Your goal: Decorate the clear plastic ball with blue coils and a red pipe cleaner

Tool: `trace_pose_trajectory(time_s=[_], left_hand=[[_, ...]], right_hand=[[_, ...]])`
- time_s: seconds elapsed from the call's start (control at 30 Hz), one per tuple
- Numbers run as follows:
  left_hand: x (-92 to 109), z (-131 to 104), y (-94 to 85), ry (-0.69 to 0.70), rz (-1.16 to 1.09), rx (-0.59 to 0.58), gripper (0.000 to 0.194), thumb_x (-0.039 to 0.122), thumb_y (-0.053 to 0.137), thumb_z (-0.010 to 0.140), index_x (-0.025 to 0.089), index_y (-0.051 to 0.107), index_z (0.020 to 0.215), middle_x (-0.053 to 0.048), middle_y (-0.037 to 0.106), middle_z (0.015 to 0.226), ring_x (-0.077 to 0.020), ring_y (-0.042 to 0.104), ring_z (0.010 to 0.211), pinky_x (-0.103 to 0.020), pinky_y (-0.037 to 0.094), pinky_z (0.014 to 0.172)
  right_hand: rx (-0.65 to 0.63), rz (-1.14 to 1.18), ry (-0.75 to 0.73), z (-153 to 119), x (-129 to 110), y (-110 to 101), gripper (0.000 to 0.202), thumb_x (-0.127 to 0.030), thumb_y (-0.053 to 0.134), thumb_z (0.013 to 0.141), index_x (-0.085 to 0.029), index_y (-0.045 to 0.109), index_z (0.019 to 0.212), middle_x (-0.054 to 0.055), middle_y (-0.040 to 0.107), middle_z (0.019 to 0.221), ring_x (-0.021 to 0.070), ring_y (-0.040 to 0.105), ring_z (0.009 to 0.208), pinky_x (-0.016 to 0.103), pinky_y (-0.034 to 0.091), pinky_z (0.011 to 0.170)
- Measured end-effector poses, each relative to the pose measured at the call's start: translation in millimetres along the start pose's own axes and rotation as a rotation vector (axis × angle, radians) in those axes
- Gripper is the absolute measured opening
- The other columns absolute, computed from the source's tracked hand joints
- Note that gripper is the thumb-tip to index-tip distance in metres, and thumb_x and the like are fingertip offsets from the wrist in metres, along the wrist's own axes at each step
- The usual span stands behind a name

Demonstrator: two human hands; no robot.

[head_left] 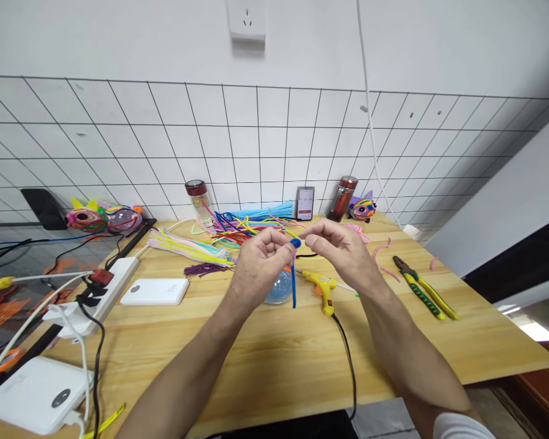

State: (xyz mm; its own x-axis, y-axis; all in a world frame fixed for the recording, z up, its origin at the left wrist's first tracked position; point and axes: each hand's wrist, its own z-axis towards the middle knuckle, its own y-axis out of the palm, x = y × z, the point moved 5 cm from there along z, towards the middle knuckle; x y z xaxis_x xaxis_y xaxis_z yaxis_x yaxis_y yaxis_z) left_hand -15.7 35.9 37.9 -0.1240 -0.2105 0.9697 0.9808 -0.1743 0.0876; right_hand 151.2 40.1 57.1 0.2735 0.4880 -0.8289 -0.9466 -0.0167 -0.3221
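Near me, I'm pinching the coiled blue pipe cleaner (294, 280) in my left hand (263, 265); my right hand (341, 251) is just beside, grip I can't tell. Beyond, clear ball (277, 291), yellow glue gun (324, 286) right; far left, pipe-cleaner bundle (187, 247).

Wooden table (256, 366): glue gun (322, 285), pliers (421, 296), white power bank (155, 292)

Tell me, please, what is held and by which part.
The left hand holds a blue fuzzy stem by its curled upper end; whether the right hand grips it cannot be told.
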Motion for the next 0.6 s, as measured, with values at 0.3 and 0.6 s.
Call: trace_pose_trajectory(time_s=[0.3,0.6], left_hand=[[-0.4,-5.6,4.1,0.130,0.380,0.002,0.008,0.027,0.066,0.080,0.020,0.065,0.076,0.004,0.057,0.061,-0.0112,0.052,0.058,-0.022,0.037,0.053],[-5.3,-1.5,6.0,0.025,0.141,-0.007,0.020,0.035,0.075,0.076,0.018,0.066,0.081,0.002,0.064,0.066,-0.0107,0.055,0.057,-0.022,0.042,0.054]], right_hand=[[-0.088,-0.340,-0.240,-7.9,-16.3,2.9,0.015,-0.012,0.060,0.089,-0.019,0.073,0.084,0.000,0.069,0.076,0.0141,0.059,0.071,0.029,0.041,0.066],[0.012,-0.275,-0.172,-7.9,-14.6,5.0,0.012,-0.013,0.057,0.088,-0.021,0.063,0.081,-0.003,0.064,0.071,0.0126,0.056,0.064,0.027,0.041,0.062]])
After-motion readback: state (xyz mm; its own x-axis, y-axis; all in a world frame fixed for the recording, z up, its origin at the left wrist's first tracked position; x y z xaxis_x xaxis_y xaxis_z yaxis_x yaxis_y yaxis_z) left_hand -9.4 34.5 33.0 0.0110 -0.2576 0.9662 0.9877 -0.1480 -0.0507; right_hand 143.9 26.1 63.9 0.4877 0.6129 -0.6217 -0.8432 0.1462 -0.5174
